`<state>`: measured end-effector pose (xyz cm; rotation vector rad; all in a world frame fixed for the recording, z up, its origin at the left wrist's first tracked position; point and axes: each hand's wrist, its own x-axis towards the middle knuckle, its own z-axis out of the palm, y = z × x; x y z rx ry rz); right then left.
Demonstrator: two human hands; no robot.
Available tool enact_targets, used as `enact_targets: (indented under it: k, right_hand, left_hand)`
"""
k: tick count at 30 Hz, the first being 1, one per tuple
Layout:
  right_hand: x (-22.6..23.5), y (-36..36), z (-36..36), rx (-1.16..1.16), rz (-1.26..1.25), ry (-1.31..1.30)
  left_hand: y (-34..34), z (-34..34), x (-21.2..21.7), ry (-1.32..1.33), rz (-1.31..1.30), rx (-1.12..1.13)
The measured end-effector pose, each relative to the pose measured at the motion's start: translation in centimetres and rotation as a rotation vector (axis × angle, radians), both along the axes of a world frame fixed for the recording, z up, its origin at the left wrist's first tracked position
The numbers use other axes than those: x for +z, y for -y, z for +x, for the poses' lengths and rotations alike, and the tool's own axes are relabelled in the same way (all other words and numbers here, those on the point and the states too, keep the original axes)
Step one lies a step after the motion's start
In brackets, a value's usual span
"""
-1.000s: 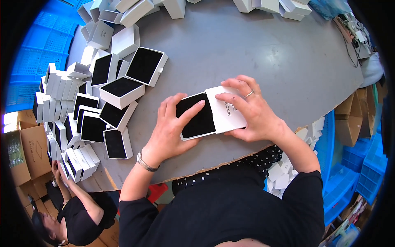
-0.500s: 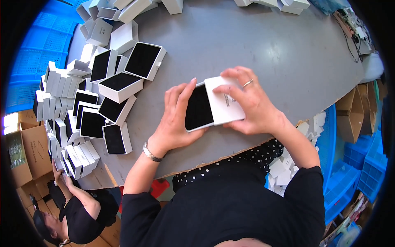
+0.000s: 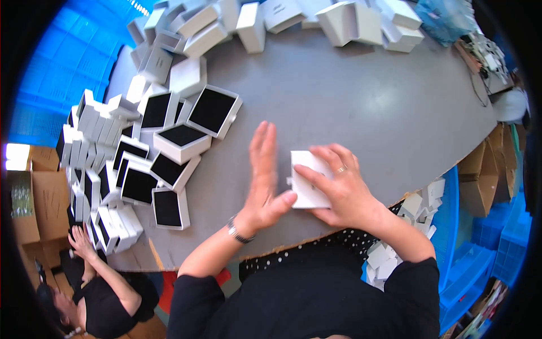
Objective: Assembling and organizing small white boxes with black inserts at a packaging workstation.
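A small white sliding drawer box (image 3: 306, 195) is in front of me over the grey table, its black-lined tray now hidden inside the white sleeve. My right hand (image 3: 349, 191) grips it from the right, with the thumb along the near side and a finger across the top. A little pull tab sticks out at the box's left edge. Beside that edge, my left hand (image 3: 263, 189) is open with its fingers stretched out, slightly blurred. Its thumb tip is at the box's near left side; whether it touches, I cannot tell.
Several white trays with black lining (image 3: 213, 111) lie piled on the table's left. White sleeves (image 3: 250, 27) line the far edge. A blue bin with white pieces (image 3: 385, 259) stands below the table's right edge. At the lower left, a co-worker's hand (image 3: 83, 244) is near stacked boxes.
The tray has gone fully into the sleeve, closing the box. My left hand has let go and opened. More of the far table edge shows in view.
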<state>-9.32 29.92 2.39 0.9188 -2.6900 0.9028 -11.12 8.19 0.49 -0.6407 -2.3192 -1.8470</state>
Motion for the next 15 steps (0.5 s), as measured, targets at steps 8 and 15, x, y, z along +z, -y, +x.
enact_targets:
  k: [8,15]
  right_hand:
    - [8.7,-11.8,-4.5,-0.345,0.661,0.291]
    - [0.9,-13.6,-29.2,-0.522,0.423,-0.482]
  left_hand:
    - [6.2,-4.8,0.6,-0.237,-0.979,0.381]
    - [2.1,-1.6,0.7,-0.302,-0.782,0.188]
